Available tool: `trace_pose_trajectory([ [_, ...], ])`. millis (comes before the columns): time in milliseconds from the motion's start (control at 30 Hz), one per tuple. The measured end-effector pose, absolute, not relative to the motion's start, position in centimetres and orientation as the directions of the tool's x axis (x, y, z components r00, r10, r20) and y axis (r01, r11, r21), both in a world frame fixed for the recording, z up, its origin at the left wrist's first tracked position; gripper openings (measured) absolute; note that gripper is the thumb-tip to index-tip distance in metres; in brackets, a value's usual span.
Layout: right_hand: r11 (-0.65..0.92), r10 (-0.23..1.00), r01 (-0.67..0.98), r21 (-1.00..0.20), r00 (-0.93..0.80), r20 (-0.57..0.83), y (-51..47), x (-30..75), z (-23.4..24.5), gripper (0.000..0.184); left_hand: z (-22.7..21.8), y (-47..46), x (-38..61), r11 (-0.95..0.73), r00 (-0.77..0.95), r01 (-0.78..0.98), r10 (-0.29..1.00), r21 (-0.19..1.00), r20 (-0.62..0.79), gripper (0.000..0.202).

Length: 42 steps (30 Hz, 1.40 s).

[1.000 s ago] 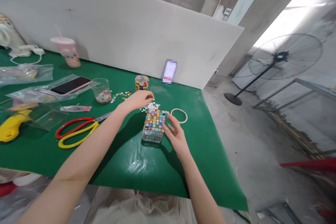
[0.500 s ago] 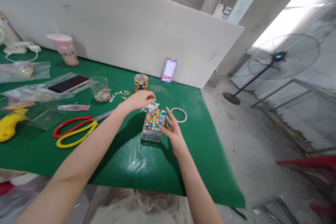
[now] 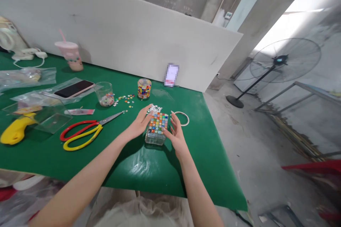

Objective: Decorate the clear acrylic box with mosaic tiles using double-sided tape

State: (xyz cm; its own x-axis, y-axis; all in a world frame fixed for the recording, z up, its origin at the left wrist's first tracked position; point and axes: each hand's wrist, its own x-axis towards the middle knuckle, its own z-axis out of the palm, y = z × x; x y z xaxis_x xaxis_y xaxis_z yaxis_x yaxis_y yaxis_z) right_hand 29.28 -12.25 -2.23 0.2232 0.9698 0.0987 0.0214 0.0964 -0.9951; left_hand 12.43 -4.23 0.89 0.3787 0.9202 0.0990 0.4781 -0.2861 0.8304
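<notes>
A clear glass block with a top of small coloured mosaic tiles [image 3: 157, 126] stands on the green table [image 3: 138, 163]. My left hand [image 3: 139, 125] rests against its left side with the fingers stretched along the edge. My right hand [image 3: 175, 135] touches its right side, fingers apart. A heap of small white tiles [image 3: 154, 108] lies just behind the block. A white ring [image 3: 182, 118] lies to the block's right.
Red and yellow scissors [image 3: 82, 133] lie to the left. Further left are a yellow tool [image 3: 14, 131], clear bags, a phone [image 3: 74, 88], a glass of tile bits [image 3: 105, 94], a mosaic cup [image 3: 144, 88] and a pink drink cup [image 3: 69, 55]. A floor fan [image 3: 277, 64] stands right.
My left hand has come back from the white tile heap and now lies against the block's left side. My right hand has stayed at the right side.
</notes>
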Motion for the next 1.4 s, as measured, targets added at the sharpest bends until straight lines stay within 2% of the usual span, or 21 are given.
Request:
trace_pose_trajectory([
  [133,0.144,0.952,0.036,-0.989,0.268,0.148,-12.0,29.7,-2.3,0.083,-1.0,-4.6,13.3,-0.220,0.353,0.367,0.932,0.904,0.083,0.054],
  [200,0.181,0.923,0.032,-0.983,0.338,0.182,-11.8,30.5,-2.4,0.078,-1.1,-4.0,13.3,-0.207,0.330,0.324,0.939,0.923,0.095,0.054],
  [267,0.209,0.866,0.045,-0.977,0.457,0.206,-11.5,31.6,-2.7,0.065,-0.9,-3.7,13.0,-0.205,0.318,0.285,0.942,0.936,0.110,0.055],
  [367,0.208,0.735,0.117,-0.971,0.637,0.234,-10.9,33.1,-3.5,0.061,-0.4,-3.9,12.5,-0.228,0.350,0.219,0.926,0.949,0.141,0.059],
  [500,0.178,0.620,0.223,-0.958,0.731,0.285,-10.3,33.9,-4.8,0.042,0.3,-4.2,11.7,-0.293,0.370,0.153,0.902,0.944,0.220,0.077],
  [633,0.139,0.591,0.291,-0.947,0.743,0.315,-10.4,34.2,-5.4,0.035,0.5,-2.9,10.8,-0.226,0.267,0.145,0.946,0.963,0.182,0.054],
  [800,0.123,0.604,0.331,-0.935,0.723,0.336,-10.5,34.1,-5.1,0.051,-0.3,-1.8,10.3,-0.175,0.168,0.214,0.976,0.961,0.140,0.051],
  [900,0.118,0.607,0.341,-0.933,0.719,0.340,-10.5,34.0,-4.9,0.057,-0.7,-1.8,10.1,-0.170,0.074,0.302,0.985,0.938,0.155,0.040],
  [1167,0.100,0.601,0.358,-0.929,0.722,0.343,-10.2,33.8,-4.7,0.054,-1.0,-0.9,8.9,-0.069,-0.172,0.505,0.969,0.860,0.178,0.028],
  [1400,0.069,0.632,0.424,-0.903,0.682,0.369,-10.2,33.8,-4.8,0.059,-1.3,-0.8,8.3,-0.039,-0.185,0.584,0.966,0.811,0.180,0.031],
])
